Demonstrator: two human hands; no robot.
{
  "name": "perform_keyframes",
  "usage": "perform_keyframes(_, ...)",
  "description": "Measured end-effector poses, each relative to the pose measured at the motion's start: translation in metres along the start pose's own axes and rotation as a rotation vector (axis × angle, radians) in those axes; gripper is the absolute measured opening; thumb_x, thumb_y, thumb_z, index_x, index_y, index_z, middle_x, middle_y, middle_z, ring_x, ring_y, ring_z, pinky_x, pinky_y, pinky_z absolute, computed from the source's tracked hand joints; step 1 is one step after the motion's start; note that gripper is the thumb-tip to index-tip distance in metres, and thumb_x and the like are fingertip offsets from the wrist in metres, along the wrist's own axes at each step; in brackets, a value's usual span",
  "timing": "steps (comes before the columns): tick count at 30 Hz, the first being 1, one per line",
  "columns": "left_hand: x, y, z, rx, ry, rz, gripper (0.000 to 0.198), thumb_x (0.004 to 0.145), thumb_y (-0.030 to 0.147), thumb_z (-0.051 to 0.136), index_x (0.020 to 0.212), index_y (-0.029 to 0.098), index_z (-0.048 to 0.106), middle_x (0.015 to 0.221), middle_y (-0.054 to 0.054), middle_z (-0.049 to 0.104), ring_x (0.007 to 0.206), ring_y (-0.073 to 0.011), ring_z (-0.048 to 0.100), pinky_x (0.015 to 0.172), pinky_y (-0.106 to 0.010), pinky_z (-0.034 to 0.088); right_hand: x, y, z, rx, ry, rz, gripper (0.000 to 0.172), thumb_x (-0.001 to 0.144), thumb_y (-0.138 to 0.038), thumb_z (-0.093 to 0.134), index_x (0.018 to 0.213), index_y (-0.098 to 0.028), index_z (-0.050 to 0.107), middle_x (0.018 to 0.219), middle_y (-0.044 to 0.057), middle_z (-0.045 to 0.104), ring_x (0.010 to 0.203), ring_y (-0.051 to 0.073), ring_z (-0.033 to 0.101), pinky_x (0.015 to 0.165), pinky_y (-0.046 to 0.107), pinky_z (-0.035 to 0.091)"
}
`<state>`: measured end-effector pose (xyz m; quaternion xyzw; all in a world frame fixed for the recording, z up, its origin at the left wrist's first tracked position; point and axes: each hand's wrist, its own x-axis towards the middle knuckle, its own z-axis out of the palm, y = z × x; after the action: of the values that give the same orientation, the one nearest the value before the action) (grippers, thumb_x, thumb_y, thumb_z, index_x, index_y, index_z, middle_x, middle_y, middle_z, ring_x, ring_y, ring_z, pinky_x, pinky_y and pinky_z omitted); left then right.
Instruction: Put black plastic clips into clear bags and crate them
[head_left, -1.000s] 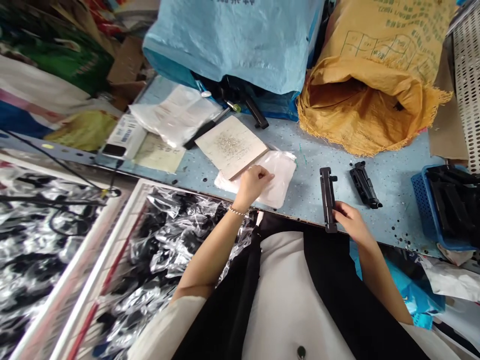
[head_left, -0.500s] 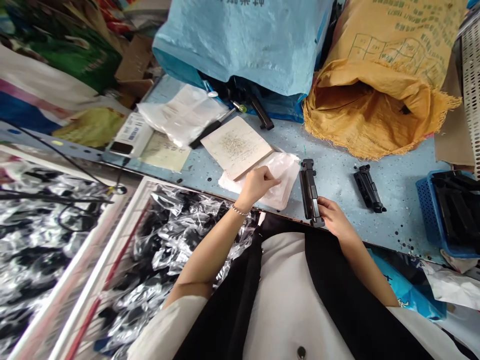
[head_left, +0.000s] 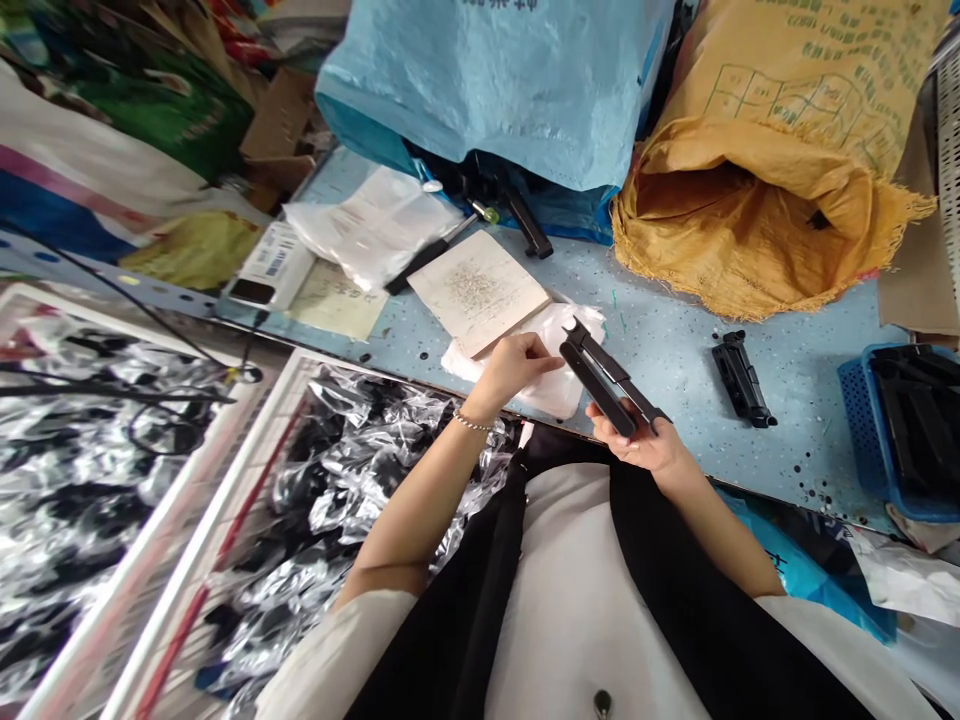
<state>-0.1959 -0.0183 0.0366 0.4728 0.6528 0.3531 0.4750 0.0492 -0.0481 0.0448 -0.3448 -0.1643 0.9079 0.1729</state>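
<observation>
My right hand (head_left: pixel 643 442) is wrapped round the lower end of a black folding bracket (head_left: pixel 609 375), which is lifted and tilted over the table's front edge. My left hand (head_left: pixel 517 370), with a beaded bracelet at its wrist, is closed in a pinch beside the bracket's upper end; what its fingertips hold, if anything, is too small to name. Under the left hand lie clear plastic bags (head_left: pixel 555 396). A square board (head_left: pixel 478 292) with small bits scattered on it rests partly on those bags. Another black bracket (head_left: pixel 742 378) lies on the table to the right.
A blue basket (head_left: pixel 862 430) of black parts stands at the right. Behind are a large blue bag (head_left: pixel 495 90) and an open yellow sack (head_left: pixel 757 230). More plastic bags (head_left: pixel 375 225) lie left of the board. Wrapped items (head_left: pixel 337 480) fill a wire bin below the table.
My right hand has gripped the black bracket, raised it off the table and tilted its upper end left towards my left hand. The left hand remains pinched in nearly the same place.
</observation>
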Motion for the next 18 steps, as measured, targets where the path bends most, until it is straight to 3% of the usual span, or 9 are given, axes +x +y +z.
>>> perform_keyframes(3, -0.003, 0.000, -0.012, -0.105, -0.005, 0.013, 0.024, 0.072, 0.038, 0.074, 0.068, 0.017, 0.064, 0.059, 0.001, 0.058, 0.054, -0.0104, 0.050, 0.052, -0.025, 0.038, 0.004, 0.005, -0.010, 0.108, 0.080, 0.057, 0.020, 0.087, -0.029, 0.058, 0.098, -0.016, 0.069, 0.084, 0.007, 0.069, 0.057, 0.010, 0.047, 0.036, 0.016, 0.037)
perform_keyframes(6, -0.009, 0.003, -0.020, -0.137, 0.106, 0.067, 0.019, 0.072, 0.033, 0.073, 0.077, 0.016, 0.066, 0.069, -0.001, 0.066, 0.062, -0.0122, 0.059, 0.060, -0.026, 0.047, 0.001, 0.007, -0.013, 0.126, 0.180, 0.001, 0.018, 0.087, -0.024, 0.058, 0.097, -0.017, 0.070, 0.095, 0.009, 0.073, 0.061, 0.011, 0.052, 0.039, 0.015, 0.039)
perform_keyframes(11, -0.015, 0.005, -0.016, 0.016, 0.154, 0.200, 0.001, 0.079, 0.019, 0.061, 0.079, 0.018, 0.061, 0.083, -0.005, 0.072, 0.078, -0.0166, 0.068, 0.073, -0.029, 0.055, 0.006, 0.012, -0.003, 0.025, 0.062, -0.006, 0.024, 0.088, -0.032, 0.059, 0.103, -0.017, 0.070, 0.096, 0.010, 0.073, 0.070, 0.014, 0.060, 0.039, 0.017, 0.039)
perform_keyframes(15, -0.018, 0.003, -0.020, 0.415, 0.217, 0.416, 0.028, 0.087, 0.012, 0.045, 0.090, 0.017, 0.073, 0.102, -0.012, 0.074, 0.099, -0.0238, 0.068, 0.094, -0.041, 0.055, 0.017, 0.017, -0.004, -0.010, 0.180, -0.113, 0.011, 0.081, -0.029, 0.068, 0.085, -0.019, 0.066, 0.080, 0.007, 0.070, 0.067, 0.015, 0.062, 0.043, 0.019, 0.046)
perform_keyframes(18, -0.018, -0.002, -0.027, 0.560, 0.210, 0.455, 0.036, 0.090, 0.012, 0.043, 0.108, 0.016, 0.074, 0.120, -0.014, 0.071, 0.107, -0.0255, 0.067, 0.099, -0.044, 0.054, 0.013, 0.015, -0.004, 0.039, 0.141, -0.129, 0.016, 0.086, -0.032, 0.067, 0.094, -0.018, 0.068, 0.085, 0.007, 0.070, 0.067, 0.013, 0.060, 0.041, 0.016, 0.045)
